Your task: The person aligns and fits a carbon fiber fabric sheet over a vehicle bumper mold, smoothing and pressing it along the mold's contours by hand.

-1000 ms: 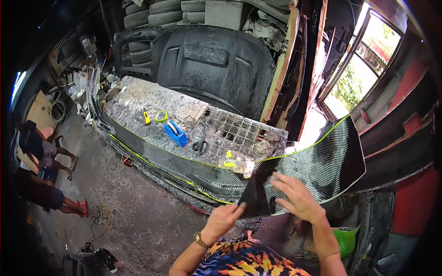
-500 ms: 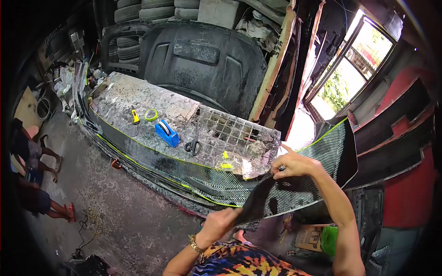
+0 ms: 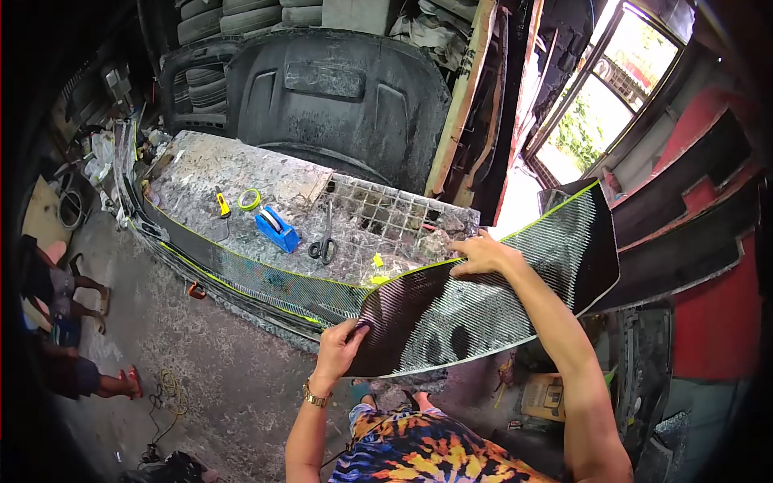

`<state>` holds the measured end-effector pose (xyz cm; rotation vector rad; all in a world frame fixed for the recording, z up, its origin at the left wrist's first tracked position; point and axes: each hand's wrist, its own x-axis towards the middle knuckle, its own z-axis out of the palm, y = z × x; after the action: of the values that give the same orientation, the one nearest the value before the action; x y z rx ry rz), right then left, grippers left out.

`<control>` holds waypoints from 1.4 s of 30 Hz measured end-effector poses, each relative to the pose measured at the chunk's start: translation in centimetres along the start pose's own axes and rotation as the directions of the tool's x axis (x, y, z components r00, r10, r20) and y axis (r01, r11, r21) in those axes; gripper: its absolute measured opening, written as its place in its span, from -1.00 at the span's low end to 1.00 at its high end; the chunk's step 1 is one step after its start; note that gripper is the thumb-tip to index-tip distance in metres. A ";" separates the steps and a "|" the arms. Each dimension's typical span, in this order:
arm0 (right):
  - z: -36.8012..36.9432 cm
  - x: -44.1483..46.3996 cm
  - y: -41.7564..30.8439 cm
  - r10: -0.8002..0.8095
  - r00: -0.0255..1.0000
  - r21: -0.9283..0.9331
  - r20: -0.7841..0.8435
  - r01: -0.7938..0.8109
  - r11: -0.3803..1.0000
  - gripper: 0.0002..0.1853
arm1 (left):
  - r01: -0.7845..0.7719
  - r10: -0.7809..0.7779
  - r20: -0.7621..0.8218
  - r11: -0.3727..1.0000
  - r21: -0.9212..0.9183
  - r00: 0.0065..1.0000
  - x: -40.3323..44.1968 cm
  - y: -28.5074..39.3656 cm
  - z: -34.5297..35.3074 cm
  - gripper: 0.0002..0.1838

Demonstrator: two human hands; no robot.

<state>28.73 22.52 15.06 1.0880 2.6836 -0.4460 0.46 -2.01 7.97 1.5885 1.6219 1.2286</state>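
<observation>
A wide sheet of black and silver woven fabric (image 3: 475, 310), edged with yellow-green tape, spans the right half of the work. My left hand (image 3: 342, 350) pinches its lower left edge, thumb on top. At the sheet's upper edge, my right hand (image 3: 483, 253) is closed on the rim, with the forearm crossing over the fabric. The fabric continues left as a narrow strip (image 3: 241, 266) along the long curved mould (image 3: 201, 278). Behind it on the worktable (image 3: 266, 173) lie black scissors (image 3: 324, 248), a blue tape dispenser (image 3: 276, 229), a green tape roll (image 3: 250, 199) and a yellow cutter (image 3: 222, 204).
A dark hood-shaped panel (image 3: 338, 105) stands behind the table, beside an open metal grid (image 3: 386, 208). Two people are at the far left, one with a red sandal (image 3: 133, 381). Black and red panels (image 3: 684, 249) stand at right; a cardboard box (image 3: 543, 397) is below.
The sheet's left end has folded back and shifted left with my left hand. My right hand has gone from above the fabric to its upper edge. The view has shifted too.
</observation>
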 end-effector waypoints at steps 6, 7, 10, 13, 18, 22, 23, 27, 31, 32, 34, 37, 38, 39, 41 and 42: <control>-1.4 -0.3 1.6 -0.057 0.995 0.129 0.082 0.046 0.991 -0.57 | -0.003 0.004 -0.047 1.000 0.030 0.999 -0.4 -0.6 0.7 -0.71; -2.4 -1.2 1.2 -0.072 0.987 0.204 0.141 0.042 0.978 -0.59 | 0.023 -0.025 -0.065 0.999 -0.029 0.998 -0.3 -0.8 0.9 -0.70; -5.3 -4.0 0.0 -0.113 0.978 0.374 0.174 0.041 0.926 -0.66 | 0.120 -0.131 -0.058 0.979 -0.165 0.990 1.1 -2.9 1.9 -0.72; -7.0 -4.9 1.0 0.002 0.957 0.228 0.289 -0.071 0.971 -0.65 | 0.089 -0.101 -0.032 0.960 -0.266 0.994 3.4 -4.2 3.6 -0.74; -7.4 -5.5 3.5 0.077 0.926 0.232 0.369 -0.172 0.957 -0.67 | 0.287 -0.198 0.231 0.835 -0.469 0.953 5.6 -6.2 6.0 -0.69; -6.5 -6.5 5.2 0.082 0.920 0.255 0.383 -0.191 0.948 -0.69 | 0.283 -0.184 0.287 0.890 -0.357 0.940 6.1 -7.0 7.2 -0.76; -6.2 -6.5 5.5 0.131 0.920 0.202 0.369 -0.217 0.955 -0.69 | 0.280 -0.202 0.277 0.918 -0.282 0.940 6.2 -7.5 7.6 -0.76; -4.2 -6.3 7.5 0.187 0.925 0.131 0.331 -0.241 0.961 -0.63 | 0.273 -0.265 0.075 0.952 -0.138 0.961 5.2 -4.7 6.4 -0.58; -3.5 -6.6 8.6 0.185 0.934 0.165 0.305 -0.243 0.956 -0.65 | 0.000 0.041 -0.188 0.977 0.211 0.981 1.0 -4.2 4.7 -0.43; -3.5 -6.3 8.7 0.182 0.935 0.167 0.305 -0.241 0.956 -0.65 | 0.016 0.015 -0.164 0.983 0.184 0.986 -0.4 -4.1 4.4 -0.38; -3.4 -6.6 8.6 0.193 0.930 0.194 0.313 -0.261 0.946 -0.67 | -0.185 0.205 -0.031 0.931 0.316 0.978 -2.3 -1.8 4.3 -0.30; -3.7 -6.2 8.8 0.219 0.904 0.176 0.367 -0.298 0.938 -0.63 | -0.369 0.263 0.364 0.893 0.259 0.893 -2.4 0.7 6.3 -0.16; -3.6 -6.4 8.6 0.235 0.901 0.202 0.365 -0.323 0.925 -0.62 | -0.433 0.275 0.461 0.857 0.280 0.844 -2.3 1.3 7.4 -0.13; -3.7 -6.4 8.5 0.212 0.911 0.185 0.353 -0.290 0.939 -0.62 | -0.456 0.284 0.503 0.851 0.261 0.816 -2.2 1.5 8.4 -0.11; -3.4 -6.4 8.3 0.182 0.936 0.182 0.301 -0.244 0.953 -0.61 | -0.515 0.328 0.561 0.831 0.211 0.760 -2.2 1.3 10.2 -0.09; -3.1 -6.6 8.3 0.178 0.948 0.198 0.264 -0.234 0.952 -0.60 | -0.484 0.286 0.552 0.838 0.252 0.783 -2.4 1.0 10.7 -0.09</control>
<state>38.97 25.00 18.35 1.2688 2.3171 -0.8056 10.68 -2.03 3.77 2.3558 1.2670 0.5935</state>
